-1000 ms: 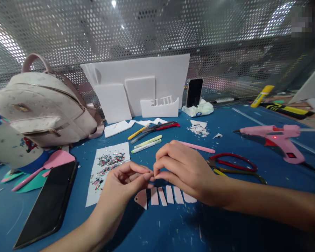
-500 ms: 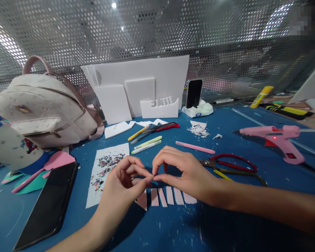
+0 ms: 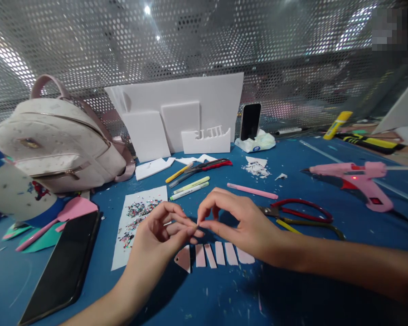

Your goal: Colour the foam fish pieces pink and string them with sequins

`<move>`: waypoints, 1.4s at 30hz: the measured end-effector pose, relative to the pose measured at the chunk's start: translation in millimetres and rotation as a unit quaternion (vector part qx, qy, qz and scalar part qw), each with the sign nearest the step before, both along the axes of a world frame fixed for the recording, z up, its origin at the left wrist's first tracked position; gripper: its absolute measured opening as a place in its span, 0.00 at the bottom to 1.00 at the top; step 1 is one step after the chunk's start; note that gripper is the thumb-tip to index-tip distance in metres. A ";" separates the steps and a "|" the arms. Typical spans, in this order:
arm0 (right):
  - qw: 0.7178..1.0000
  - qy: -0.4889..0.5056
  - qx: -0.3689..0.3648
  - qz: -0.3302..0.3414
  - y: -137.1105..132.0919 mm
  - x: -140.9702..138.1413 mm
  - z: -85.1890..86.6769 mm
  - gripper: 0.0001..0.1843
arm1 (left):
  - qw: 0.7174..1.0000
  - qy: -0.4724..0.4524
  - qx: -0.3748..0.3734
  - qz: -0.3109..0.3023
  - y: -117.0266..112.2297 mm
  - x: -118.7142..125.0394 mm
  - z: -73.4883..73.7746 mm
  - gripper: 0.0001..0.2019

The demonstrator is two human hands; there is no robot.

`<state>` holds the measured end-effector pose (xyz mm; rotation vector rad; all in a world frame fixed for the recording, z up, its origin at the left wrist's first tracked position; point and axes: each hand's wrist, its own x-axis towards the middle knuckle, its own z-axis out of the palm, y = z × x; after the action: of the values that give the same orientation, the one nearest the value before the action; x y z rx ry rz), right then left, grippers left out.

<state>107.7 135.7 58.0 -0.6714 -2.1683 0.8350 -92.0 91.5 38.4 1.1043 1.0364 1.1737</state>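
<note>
My left hand (image 3: 159, 233) and my right hand (image 3: 229, 217) meet at the fingertips above the blue table. Both are closed in a pinch, thumb against forefinger; whatever is between the tips is too small to make out. Just below them lies a row of pink foam pieces (image 3: 220, 252), several short strips side by side. At the row's left end sits a pink triangular piece (image 3: 183, 259) with a dark dot on it. Left of my left hand, a white sheet (image 3: 120, 260) bears scattered coloured sequins (image 3: 141, 208), partly hidden by that hand.
Scissors (image 3: 302, 213) and a pink glue gun (image 3: 357, 174) lie to the right. Behind my hands are markers (image 3: 190, 188), a pink pen (image 3: 251, 190) and a cutter (image 3: 207, 166). A dark phone (image 3: 63, 267) and a backpack (image 3: 57, 140) occupy the left. White foam boards (image 3: 180, 122) stand at the back.
My fingertips have shifted very slightly, staying pinched together. The triangular pink piece under my left hand shows more fully now.
</note>
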 end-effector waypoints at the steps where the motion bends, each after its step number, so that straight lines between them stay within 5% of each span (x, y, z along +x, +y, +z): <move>1: 1.000 0.003 -0.016 -0.009 0.0 -0.5 0.1 0.03 | 1.000 -0.006 -0.001 -0.001 0.1 -0.6 0.1 0.12; 9: 0.960 0.054 -0.273 -0.007 2.9 -6.3 -6.3 0.09 | 0.999 0.023 0.022 0.020 -0.9 3.3 5.0 0.11; 25: 0.911 0.057 -0.408 0.005 5.2 -6.7 -13.2 0.17 | 0.975 0.154 0.153 0.043 -6.1 1.3 2.1 0.07; 30: 0.918 0.057 -0.393 0.017 4.0 -6.8 -12.0 0.12 | 0.974 0.161 0.153 0.035 -5.6 1.1 0.6 0.07; 42: 0.980 -0.063 -0.185 0.026 7.1 -4.0 -7.1 0.08 | 0.993 0.088 0.077 -0.007 -5.1 2.8 -9.5 0.05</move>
<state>103.7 142.8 50.9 -0.8738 -2.1693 1.2737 -89.2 86.4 29.0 1.3532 1.0852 1.1766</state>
